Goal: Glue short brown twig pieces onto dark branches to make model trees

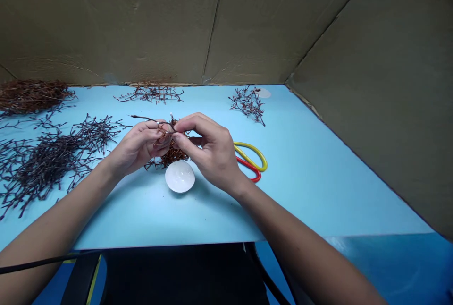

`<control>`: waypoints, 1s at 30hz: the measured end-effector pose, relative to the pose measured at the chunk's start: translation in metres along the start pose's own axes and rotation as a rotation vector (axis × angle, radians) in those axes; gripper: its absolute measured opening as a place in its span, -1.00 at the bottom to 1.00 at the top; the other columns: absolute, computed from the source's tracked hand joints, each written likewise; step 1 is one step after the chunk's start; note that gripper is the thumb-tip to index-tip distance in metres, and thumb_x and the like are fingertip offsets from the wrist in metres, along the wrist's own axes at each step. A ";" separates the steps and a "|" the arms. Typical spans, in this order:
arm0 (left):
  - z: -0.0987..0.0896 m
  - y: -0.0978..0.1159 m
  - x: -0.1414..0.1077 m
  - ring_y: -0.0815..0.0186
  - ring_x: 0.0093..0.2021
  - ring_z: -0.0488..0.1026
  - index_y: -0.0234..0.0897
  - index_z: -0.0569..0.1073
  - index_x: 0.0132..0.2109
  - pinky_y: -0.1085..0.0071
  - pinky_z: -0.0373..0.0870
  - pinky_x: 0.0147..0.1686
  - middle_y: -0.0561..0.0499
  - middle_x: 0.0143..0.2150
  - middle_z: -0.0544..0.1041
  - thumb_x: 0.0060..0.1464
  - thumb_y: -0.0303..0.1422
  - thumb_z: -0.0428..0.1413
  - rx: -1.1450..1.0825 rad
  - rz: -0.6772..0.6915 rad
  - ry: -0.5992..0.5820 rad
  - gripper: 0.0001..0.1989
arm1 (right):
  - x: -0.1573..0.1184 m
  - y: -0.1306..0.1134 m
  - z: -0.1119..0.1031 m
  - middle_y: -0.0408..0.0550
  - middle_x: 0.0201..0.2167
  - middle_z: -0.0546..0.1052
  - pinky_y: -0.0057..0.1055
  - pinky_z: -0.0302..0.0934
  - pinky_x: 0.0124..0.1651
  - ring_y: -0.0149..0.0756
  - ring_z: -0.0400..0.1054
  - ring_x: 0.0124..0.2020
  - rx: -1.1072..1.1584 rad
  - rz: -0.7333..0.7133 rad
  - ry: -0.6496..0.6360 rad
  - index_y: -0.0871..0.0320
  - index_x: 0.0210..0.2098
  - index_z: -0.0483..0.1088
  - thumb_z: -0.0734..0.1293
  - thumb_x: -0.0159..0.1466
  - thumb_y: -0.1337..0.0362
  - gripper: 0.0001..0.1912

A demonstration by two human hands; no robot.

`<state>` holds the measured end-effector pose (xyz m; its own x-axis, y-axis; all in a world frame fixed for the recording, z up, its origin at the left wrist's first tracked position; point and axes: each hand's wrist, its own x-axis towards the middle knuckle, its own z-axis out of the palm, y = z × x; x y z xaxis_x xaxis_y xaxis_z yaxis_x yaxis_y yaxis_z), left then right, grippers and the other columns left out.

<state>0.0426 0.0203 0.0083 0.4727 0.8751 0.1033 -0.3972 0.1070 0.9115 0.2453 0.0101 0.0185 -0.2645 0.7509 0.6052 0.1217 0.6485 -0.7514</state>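
- The left hand [139, 147] is curled shut, a thin dark twig [148, 118] being gripped between its thumb and fingers; a tiny white speck [158, 122] is seen on the twig by the fingertips.
- The right hand [208, 151] is closed in a pinch on the same twig, thumb and forefinger being held just beside the left hand.
- A reddish-brown clump of fine twigs [173, 155] is seen directly beneath both hands, partly hidden by them.
- A round, white, glossy dome [180, 176] is placed just below the hands, touching the clump's near edge.
- Yellow and red looped scissor handles [249, 157] are seen beside the right hand, with the blades hidden.
- A large heap of dark branching twigs [46, 165] is spread left of the left hand; a dense reddish-brown twig mass [31, 96] lies beyond it.
- Two loose sprays of dark twigs are laid ahead of the hands: one [150, 93] ahead of the left, one [247, 104] ahead of the right - a pale disc [264, 93] is just behind the latter.
- All of this is laid on a light-blue tabletop [148, 220], backed by brown cardboard walls [106, 26].
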 end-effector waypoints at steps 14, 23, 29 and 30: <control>0.000 0.001 0.000 0.45 -0.45 0.14 -0.36 0.58 -0.33 0.53 0.18 -0.47 0.09 -0.45 0.26 0.12 -0.40 0.37 -0.003 -0.068 0.080 -0.85 | -0.002 0.004 0.000 -0.04 -0.19 0.64 -0.31 0.47 -0.12 -0.23 0.54 -0.15 -0.040 -0.029 -0.016 0.09 -0.20 0.56 0.41 0.44 0.33 -0.93; 0.001 0.000 0.000 0.45 -0.47 0.19 -0.34 0.55 -0.33 0.50 0.17 -0.48 0.08 -0.45 0.29 0.19 -0.30 0.37 0.033 -0.053 0.071 -0.77 | -0.005 0.014 0.004 -0.07 -0.21 0.64 -0.26 0.51 -0.07 -0.22 0.57 -0.16 0.084 0.097 0.047 0.08 -0.20 0.57 0.45 0.43 0.22 -0.92; 0.001 -0.001 0.001 0.43 -0.44 0.21 -0.33 0.56 -0.28 0.51 0.16 -0.48 0.06 -0.42 0.34 0.23 -0.30 0.35 0.027 -0.033 0.084 -0.81 | -0.007 0.019 0.011 -0.05 -0.19 0.66 -0.23 0.58 -0.06 -0.21 0.62 -0.17 0.186 0.200 0.134 0.08 -0.20 0.55 0.48 0.40 0.18 -0.89; 0.002 0.000 0.001 0.43 -0.44 0.21 -0.33 0.56 -0.28 0.51 0.17 -0.48 0.06 -0.42 0.33 0.23 -0.31 0.34 0.031 -0.030 0.087 -0.80 | -0.006 0.020 0.012 -0.06 -0.20 0.66 -0.23 0.59 -0.07 -0.22 0.62 -0.18 0.211 0.218 0.149 0.08 -0.20 0.55 0.49 0.39 0.16 -0.86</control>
<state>0.0447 0.0207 0.0086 0.4134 0.9096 0.0417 -0.3583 0.1204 0.9258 0.2384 0.0169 -0.0037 -0.1093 0.8893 0.4441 -0.0449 0.4420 -0.8959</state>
